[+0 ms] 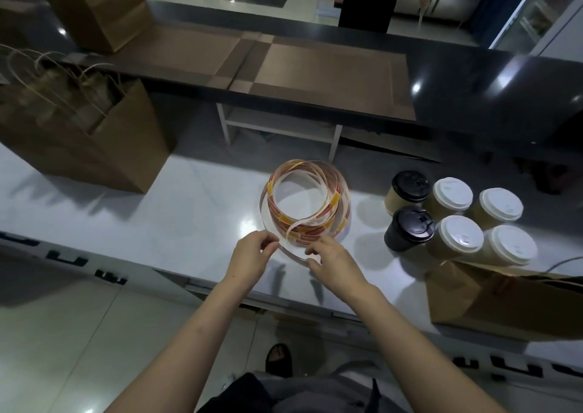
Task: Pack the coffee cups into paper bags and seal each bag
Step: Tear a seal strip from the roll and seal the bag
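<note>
Left hand [252, 255]: grip closed in a pinch on the loose strip of the roll, with thumb and fingertips meeting on the near loop.
Right hand [328, 261]: grip also pinched on that strip, just right of the left hand and low over the front of the worktop.
Roll [304, 204]: a slack coil of sticker strip with orange and red labels. It stands mid-worktop just beyond both hands, and its free end curls out toward them.
Cups [460, 236]: six, lidded and upright, packed close in two rows right of the roll. Four have white lids. The two on the left have black lids, one on a black cup and one on a tan cup. None is in a bag.
Right bag [504, 302]: brown paper, lying on its side at the right front of the worktop, just in front of the near row of cups.
Left bag [94, 160]: upright and open at the left, stuffed with folded, handled bags.
Far bag [94, 8]: upright on the dark counter [457, 84] behind, at upper left.
Mats [331, 75]: brown, flat on that counter.
Worktop [157, 223]: white and glossy.
</note>
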`<control>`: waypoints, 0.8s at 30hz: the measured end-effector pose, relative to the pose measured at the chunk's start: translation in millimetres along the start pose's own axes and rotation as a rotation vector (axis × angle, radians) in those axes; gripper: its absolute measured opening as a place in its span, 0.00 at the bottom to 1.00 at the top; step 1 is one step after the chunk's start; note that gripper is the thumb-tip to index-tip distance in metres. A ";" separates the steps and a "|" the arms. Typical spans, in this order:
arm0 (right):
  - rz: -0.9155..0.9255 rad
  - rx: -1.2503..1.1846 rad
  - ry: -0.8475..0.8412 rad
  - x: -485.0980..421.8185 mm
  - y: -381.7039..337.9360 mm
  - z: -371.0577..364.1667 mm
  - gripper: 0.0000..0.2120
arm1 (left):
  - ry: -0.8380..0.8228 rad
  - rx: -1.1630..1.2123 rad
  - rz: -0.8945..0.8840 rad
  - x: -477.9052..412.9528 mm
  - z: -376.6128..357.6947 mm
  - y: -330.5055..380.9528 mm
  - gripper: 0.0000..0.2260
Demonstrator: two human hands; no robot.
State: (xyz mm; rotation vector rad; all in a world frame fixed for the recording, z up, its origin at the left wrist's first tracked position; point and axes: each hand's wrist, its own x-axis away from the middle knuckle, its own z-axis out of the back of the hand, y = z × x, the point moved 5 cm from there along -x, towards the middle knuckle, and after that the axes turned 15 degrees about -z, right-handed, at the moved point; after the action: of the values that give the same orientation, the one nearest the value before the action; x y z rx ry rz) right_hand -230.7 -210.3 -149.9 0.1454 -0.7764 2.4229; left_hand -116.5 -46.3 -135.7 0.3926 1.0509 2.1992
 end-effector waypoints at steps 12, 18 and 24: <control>-0.106 0.235 0.109 -7.9 1.3 -24.2 0.07 | -0.092 -0.039 -0.079 -4.5 4.0 -14.7 0.07; 0.029 0.272 0.151 -3.4 -18.9 7.4 0.05 | -0.128 -0.080 -0.245 -22.7 0.9 0.9 0.07; 0.032 0.260 0.191 -3.9 -29.8 37.4 0.07 | -0.159 -0.074 -0.369 -35.6 -9.0 21.7 0.05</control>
State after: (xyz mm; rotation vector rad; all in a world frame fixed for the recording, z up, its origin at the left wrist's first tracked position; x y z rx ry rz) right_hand -213.4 -213.7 -105.3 0.0013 -0.3799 2.5152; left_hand -104.4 -85.5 -124.0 0.3065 0.8753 1.8403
